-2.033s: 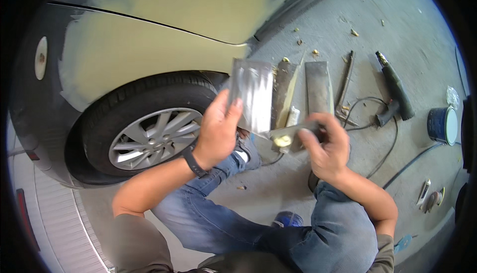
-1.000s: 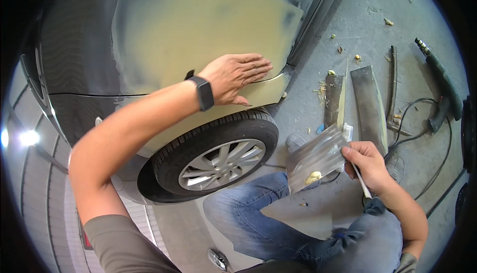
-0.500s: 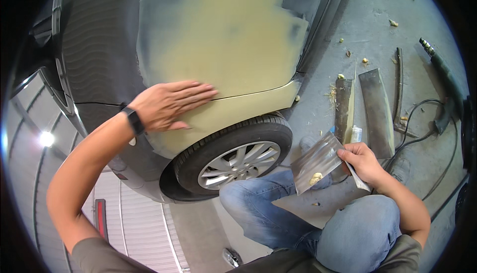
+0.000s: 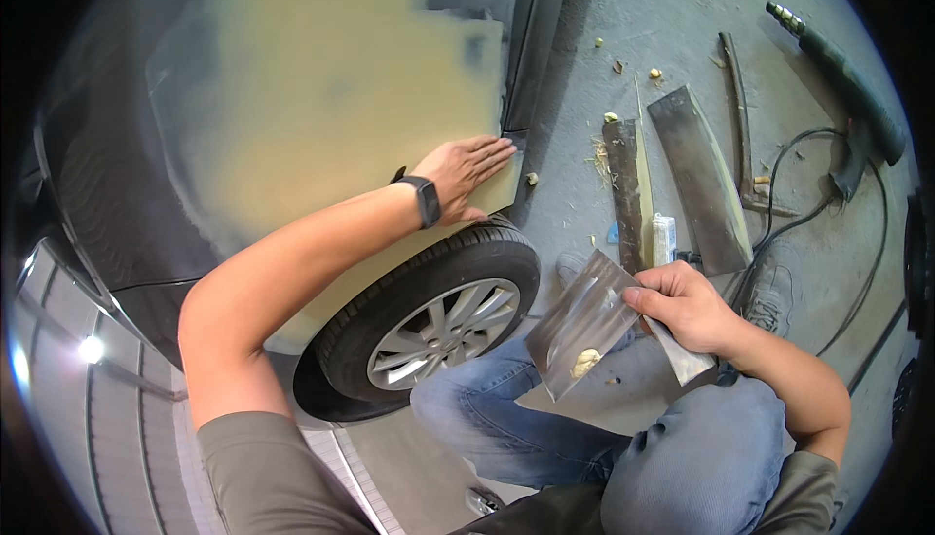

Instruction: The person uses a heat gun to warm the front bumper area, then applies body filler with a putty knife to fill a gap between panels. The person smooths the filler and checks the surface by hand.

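My left hand [image 4: 458,175] lies flat, fingers stretched out, on the yellowish filler-coated car body [image 4: 292,87], at the right end of the panel just above the wheel arch. My right hand [image 4: 682,306] grips a shiny, flat metal spreader plate [image 4: 570,321] with a lump of pale yellow putty [image 4: 584,362] on it. A second, narrower metal blade [image 4: 682,358] sticks out beneath that hand. Below my left forearm is the tyre and silver wheel [image 4: 443,331], beside my bent legs in jeans.
On the concrete floor lie two long grey scrapers or boards [image 4: 693,175] [image 4: 620,194], a dark bar [image 4: 735,107], a white tube [image 4: 664,241], scattered putty scraps [image 4: 654,74] and a black heat-gun-like tool [image 4: 842,82] with looping cables [image 4: 881,262].
My left hand let go of the plate and went onto the car. In the last half second it slid rightward along the panel. My right hand kept the plate, tilting it.
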Demonstrator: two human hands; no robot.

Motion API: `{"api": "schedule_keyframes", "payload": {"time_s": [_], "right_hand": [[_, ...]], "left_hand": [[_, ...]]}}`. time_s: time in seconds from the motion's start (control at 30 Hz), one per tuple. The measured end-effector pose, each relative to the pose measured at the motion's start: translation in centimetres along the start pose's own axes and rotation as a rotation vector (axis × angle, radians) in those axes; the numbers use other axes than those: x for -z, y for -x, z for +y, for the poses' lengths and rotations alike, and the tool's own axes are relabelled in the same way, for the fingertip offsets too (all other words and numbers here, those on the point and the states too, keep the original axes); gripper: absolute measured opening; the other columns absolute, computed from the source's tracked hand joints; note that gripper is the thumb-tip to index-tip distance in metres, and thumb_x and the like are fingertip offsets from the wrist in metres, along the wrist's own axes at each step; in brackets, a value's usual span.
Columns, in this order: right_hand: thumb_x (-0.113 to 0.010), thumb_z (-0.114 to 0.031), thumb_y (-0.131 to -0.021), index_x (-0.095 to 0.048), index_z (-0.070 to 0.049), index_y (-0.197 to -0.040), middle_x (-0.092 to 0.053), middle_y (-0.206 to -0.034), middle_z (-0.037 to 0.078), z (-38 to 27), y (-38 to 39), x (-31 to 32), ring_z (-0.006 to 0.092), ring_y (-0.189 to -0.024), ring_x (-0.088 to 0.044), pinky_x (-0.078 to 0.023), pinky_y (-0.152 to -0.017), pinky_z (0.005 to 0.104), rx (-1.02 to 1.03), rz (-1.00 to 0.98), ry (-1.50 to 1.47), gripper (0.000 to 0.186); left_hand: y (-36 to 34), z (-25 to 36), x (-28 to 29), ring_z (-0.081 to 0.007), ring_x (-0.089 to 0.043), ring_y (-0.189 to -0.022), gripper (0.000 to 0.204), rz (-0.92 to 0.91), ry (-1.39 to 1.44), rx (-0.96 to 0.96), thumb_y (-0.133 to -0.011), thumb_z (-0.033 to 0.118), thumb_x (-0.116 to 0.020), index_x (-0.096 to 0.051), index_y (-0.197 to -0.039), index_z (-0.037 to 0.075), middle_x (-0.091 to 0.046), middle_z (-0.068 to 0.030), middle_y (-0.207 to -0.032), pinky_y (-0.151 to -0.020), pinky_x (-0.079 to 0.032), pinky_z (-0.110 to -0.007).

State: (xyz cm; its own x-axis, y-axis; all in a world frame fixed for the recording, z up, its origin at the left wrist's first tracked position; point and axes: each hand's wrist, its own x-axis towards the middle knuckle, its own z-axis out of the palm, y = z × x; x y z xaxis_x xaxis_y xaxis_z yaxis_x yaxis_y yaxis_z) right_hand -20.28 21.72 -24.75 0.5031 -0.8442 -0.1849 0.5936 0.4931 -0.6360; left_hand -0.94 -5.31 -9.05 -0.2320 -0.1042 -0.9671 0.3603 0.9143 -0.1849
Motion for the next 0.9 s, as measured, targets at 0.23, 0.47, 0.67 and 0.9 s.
{"api": "schedule_keyframes", "payload": {"time_s": [0.23, 0.47, 0.67, 0.9], "right_hand": [[-0.062, -0.025, -0.101, -0.066, 0.003, -0.08, -0.055, -0.066, -0.004, 0.5, -0.2, -0.4, 0.0048, -0.065, -0.046, -0.041, -0.06, 0.0285, -0.039, 0.013, 0.076, 0.035], [-0.062, -0.023, -0.101, -0.071, 0.003, -0.087, -0.064, -0.072, -0.002, -0.1, -0.1, -0.7, 0.0049, -0.068, -0.052, -0.045, -0.064, 0.0272, -0.102, 0.014, 0.048, 0.032], [-0.062, -0.024, -0.101, -0.069, 0.005, -0.083, -0.059, -0.067, -0.003, -0.1, 0.4, -0.7, 0.0044, -0.065, -0.047, -0.043, -0.061, 0.0279, -0.059, 0.051, 0.127, 0.035], [-0.062, -0.024, -0.101, -0.067, 0.004, -0.081, -0.054, -0.065, -0.004, 0.7, 2.2, 0.2, 0.005, -0.062, -0.044, -0.04, -0.058, 0.0292, -0.016, 0.031, 0.084, 0.034]], "left_hand": [[10.8, -0.2, 0.8, -0.0214, -0.017, -0.158, 0.095, 0.042, 0.158, -0.009, -0.098, 0.065, -0.04, -0.022, -0.16, -0.004, -0.02, -0.013, -0.17, -0.131, -0.008, -0.035], [27.8, 0.0, 6.9, -0.0171, -0.02, -0.157, 0.09, -0.177, -0.013, 0.117, -0.098, 0.065, -0.036, -0.021, -0.163, 0.004, -0.021, -0.0047, -0.171, -0.131, -0.013, -0.034], [20.7, -0.3, 4.7, -0.0161, -0.019, -0.157, 0.094, 0.018, 0.054, 0.141, -0.097, 0.068, -0.036, -0.018, -0.163, 0.003, -0.02, -0.0053, -0.171, -0.13, -0.013, -0.033], [2.7, -0.5, 0.2, -0.0229, -0.018, -0.157, 0.094, 0.009, -0.002, -0.015, -0.097, 0.062, -0.043, -0.021, -0.16, -0.005, -0.021, -0.0132, -0.17, -0.131, -0.01, -0.036]]}}
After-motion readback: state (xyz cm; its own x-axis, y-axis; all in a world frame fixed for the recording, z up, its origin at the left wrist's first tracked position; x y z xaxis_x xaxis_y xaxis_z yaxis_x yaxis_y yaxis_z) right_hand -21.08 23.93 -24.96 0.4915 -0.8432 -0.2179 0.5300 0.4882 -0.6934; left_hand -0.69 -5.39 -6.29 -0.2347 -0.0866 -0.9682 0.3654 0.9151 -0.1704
